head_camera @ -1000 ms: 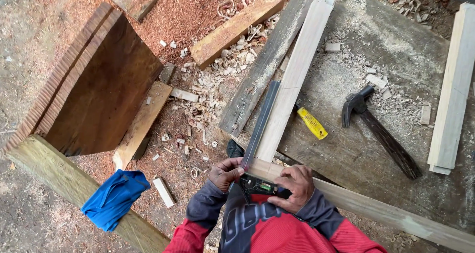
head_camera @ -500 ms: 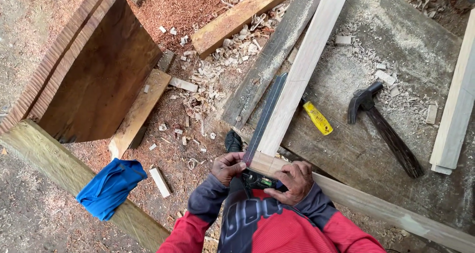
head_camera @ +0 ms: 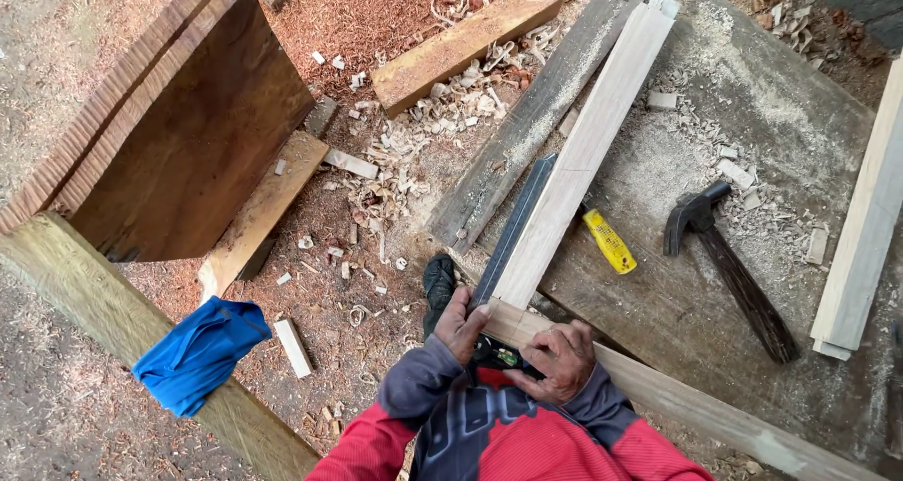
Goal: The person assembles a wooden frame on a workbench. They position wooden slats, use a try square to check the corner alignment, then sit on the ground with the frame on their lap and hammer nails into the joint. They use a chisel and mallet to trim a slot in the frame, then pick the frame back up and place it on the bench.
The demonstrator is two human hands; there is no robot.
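Hands, left [head_camera: 461, 323] and right [head_camera: 557, 357], fingers curled, both pressing a square [head_camera: 513, 232] against pale batten [head_camera: 583, 152]

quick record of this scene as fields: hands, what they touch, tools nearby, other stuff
left hand: left hand presses on the metal square where two pale wooden strips meet
right hand: right hand lies on the near wooden strip
strip along the square: long pale strip, running away from the person
tools nearby: hammer and yellow-handled tool on the grey bench
other: blue cloth on a beam, shavings on the ground
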